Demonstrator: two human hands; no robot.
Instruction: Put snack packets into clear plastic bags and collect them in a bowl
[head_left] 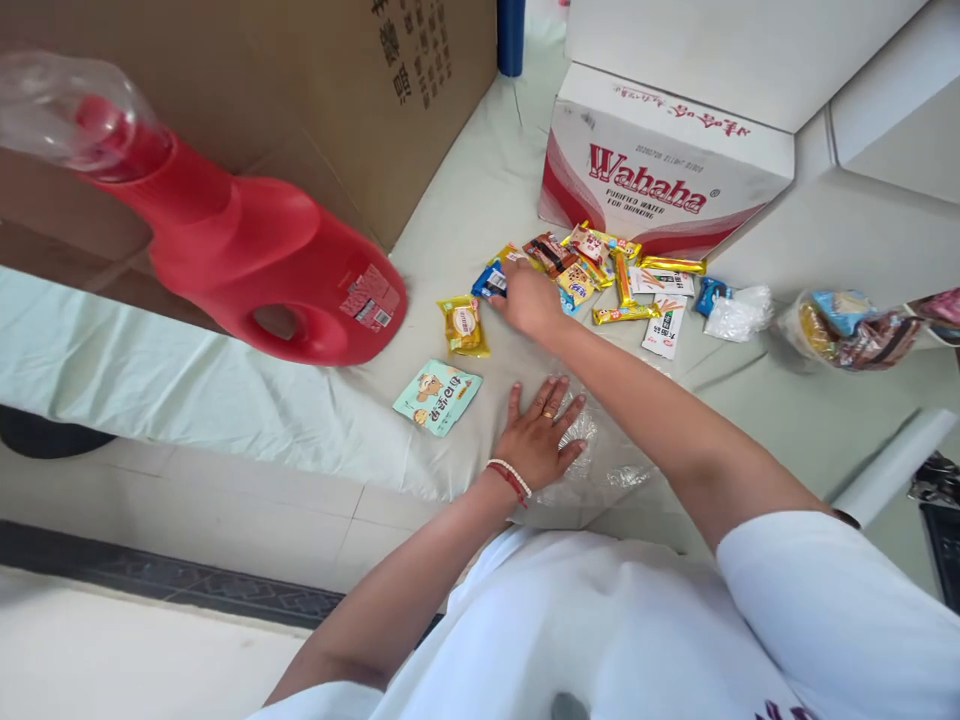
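At the snack pile's near edge, the right hand [529,298] curls its fingers over a blue packet [489,282]; whether they grip it I cannot tell. Her left hand [538,438] lies flat, fingers spread, pinning a clear plastic bag [600,455] on the pale sheet [225,400]. Pinching one packet cleanly would avoid dragging neighbours. That palm hides the packet's right end; the Wahaha carton [660,165] stands behind.

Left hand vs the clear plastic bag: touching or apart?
Touching. In the head view the left hand lies palm-down, fingers spread flat on the clear plastic bag, with crinkled film showing right at the fingertips and no gap.
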